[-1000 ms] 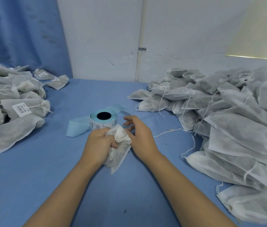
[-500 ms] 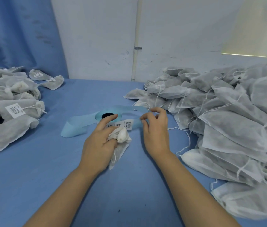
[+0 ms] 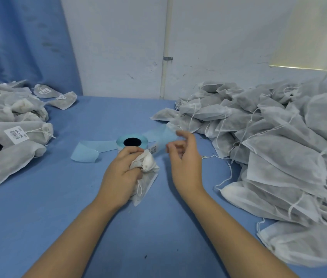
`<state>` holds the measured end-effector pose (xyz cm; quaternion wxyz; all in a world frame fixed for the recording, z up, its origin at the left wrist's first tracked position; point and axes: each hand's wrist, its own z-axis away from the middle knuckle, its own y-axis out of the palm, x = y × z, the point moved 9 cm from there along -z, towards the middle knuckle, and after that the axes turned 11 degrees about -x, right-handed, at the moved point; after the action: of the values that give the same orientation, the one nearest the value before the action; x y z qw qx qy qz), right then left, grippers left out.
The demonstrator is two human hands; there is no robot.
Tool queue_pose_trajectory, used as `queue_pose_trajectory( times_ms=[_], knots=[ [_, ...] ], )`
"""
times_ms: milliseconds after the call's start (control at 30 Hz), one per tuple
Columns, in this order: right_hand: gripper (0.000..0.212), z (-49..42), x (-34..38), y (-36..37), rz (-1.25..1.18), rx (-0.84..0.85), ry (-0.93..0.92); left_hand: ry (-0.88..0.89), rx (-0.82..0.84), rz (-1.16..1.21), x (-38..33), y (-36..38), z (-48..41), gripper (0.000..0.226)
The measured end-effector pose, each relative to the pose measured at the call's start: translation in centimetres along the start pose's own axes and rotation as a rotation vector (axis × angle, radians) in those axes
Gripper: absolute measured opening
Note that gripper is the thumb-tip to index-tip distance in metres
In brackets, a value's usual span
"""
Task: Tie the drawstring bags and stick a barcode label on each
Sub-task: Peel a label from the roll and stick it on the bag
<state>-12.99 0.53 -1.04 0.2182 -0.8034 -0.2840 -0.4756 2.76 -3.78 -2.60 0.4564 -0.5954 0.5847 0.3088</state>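
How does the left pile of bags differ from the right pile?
Left pile bags have cinched necks; right pile bags lie with loose strings. Several left pile bags carry barcode labels; no right pile bag shows one. Both hold white fabric bags on the blue table.

Matt nonwoven bag [image 3: 145,171] (blue cloth tabletop [image 3: 58,207])
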Motion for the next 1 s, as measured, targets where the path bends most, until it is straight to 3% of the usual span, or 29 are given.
queue_pose_trajectory(
  times_ms=[100, 233, 333, 500, 600, 767, 1000],
  knots=[
    [0.021, 0.9, -1.4, 1.3, -0.051, 0.136, 0.115, -0.036, -0.002, 0.063, 0.1, -0.1, 0.0, 0.042],
    [0.035, 1.4, -2.0, 2.9, -0.018, 0.293, 0.127, -0.05, 0.024, 0.094, -0.2, 0.1, 0.1, 0.043],
    [0.029, 1.6, -1.8, 3.5, -0.059, 0.339, 0.127, -0.049, 0.035, 0.083, -0.4, 0.1, 0.2, 0.051],
    [0.026, 1.4, -1.9, 3.4, -0.11, 0.343, 0.121, -0.07, 0.048, 0.109, -0.6, 0.2, 0.3, 0.042],
    [0.022, 1.1, -1.9, 3.1, -0.074, 0.295, 0.089, -0.085, 0.051, 0.111, -0.4, 0.2, 0.3, 0.052],
    [0.032, 0.9, -2.1, 2.5, 0.007, 0.213, 0.076, -0.095, 0.063, 0.118, -0.6, 0.1, 0.4, 0.042],
    [0.017, 0.6, -2.7, 1.8, -0.051, 0.155, 0.16, -0.105, 0.066, 0.109, -0.6, 0.1, 0.4, 0.048]
  ],
)
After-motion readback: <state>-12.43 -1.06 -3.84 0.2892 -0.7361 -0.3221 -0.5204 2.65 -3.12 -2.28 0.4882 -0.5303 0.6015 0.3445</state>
